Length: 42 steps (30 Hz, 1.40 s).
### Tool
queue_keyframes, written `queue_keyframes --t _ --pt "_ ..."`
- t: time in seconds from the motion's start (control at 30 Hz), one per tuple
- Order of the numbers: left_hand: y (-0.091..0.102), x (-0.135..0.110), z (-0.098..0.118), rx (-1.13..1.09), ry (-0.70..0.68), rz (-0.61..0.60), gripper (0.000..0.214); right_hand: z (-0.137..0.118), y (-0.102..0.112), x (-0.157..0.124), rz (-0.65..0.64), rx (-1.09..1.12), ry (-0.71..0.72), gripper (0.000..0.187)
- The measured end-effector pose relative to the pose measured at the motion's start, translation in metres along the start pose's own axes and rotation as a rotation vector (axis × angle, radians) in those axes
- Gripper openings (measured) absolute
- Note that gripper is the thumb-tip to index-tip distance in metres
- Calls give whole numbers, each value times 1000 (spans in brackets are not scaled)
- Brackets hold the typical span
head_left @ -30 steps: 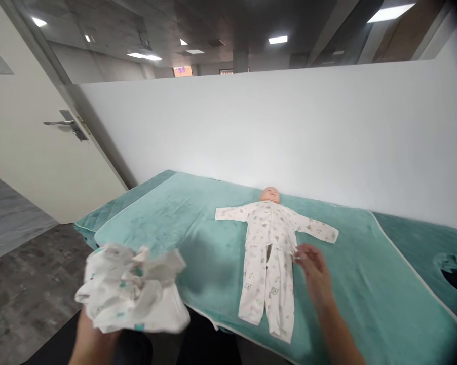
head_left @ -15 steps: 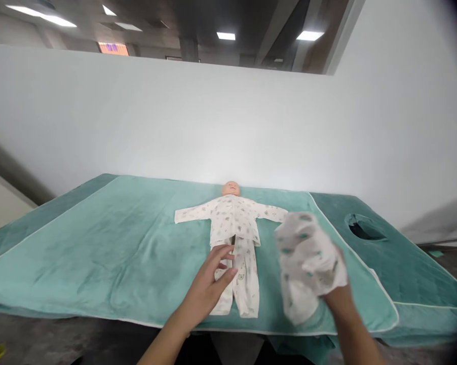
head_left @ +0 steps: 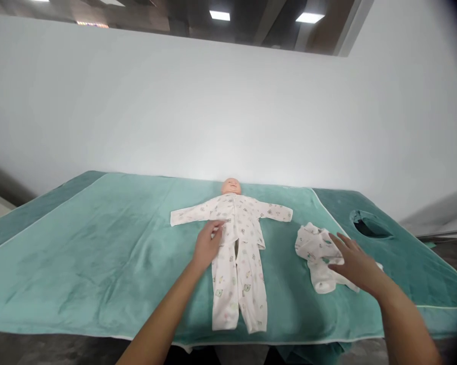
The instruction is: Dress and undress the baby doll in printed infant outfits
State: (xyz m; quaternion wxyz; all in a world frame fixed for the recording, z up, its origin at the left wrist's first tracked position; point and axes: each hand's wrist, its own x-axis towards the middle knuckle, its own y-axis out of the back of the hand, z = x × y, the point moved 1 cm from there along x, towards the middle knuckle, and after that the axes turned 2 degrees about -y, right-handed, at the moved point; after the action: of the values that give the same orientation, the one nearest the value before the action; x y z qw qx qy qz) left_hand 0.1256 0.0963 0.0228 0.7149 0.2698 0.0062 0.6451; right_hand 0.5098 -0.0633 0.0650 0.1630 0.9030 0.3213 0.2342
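A baby doll (head_left: 231,186) lies on its back in a white printed long-sleeved shirt (head_left: 239,215) and matching trousers (head_left: 251,289), both sleeves spread sideways. My left hand (head_left: 208,243) is over the shirt's lower left side, its fingertips at the fabric. Its fingers are loosely bent and apart, with nothing visibly gripped. Over on the right, a crumpled white printed baby garment (head_left: 319,263) rests on the green cover. My right hand (head_left: 355,263) hovers over that garment, fingers spread, holding nothing and hiding part of it.
The green plush cover (head_left: 99,253) has a white-piped edge and a few creases. Farther right, a round hole (head_left: 369,227) opens in the darker green bed cover. A white wall (head_left: 213,111) stands directly behind the bed.
My right hand has put the crumpled garment down on the right and let go of it. The left hand has moved up from the trousers to the shirt. The view has tilted down.
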Motion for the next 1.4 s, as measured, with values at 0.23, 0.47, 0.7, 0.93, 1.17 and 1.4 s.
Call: queue_keyframes --t 0.23,0.47,0.7,0.93,1.17,1.4 --pt "-33 109 -16 67 -58 50 27 -114 -154 -30 -520 103 285 25" --pt "-50 143 -48 62 -49 9 24 -125 -300 25 -517 -242 278 24" --pt "-46 137 -60 6 -126 -76 32 -104 -324 43 -599 -241 312 24" --pt "-46 138 -49 90 -97 -157 44 -101 -321 52 -634 -63 268 26" --pt "-44 139 -47 -1 -75 -117 32 -94 -324 51 -477 117 95 26" --pt "-35 118 -40 -36 -199 -143 24 -112 -283 13 -581 -160 347 38"
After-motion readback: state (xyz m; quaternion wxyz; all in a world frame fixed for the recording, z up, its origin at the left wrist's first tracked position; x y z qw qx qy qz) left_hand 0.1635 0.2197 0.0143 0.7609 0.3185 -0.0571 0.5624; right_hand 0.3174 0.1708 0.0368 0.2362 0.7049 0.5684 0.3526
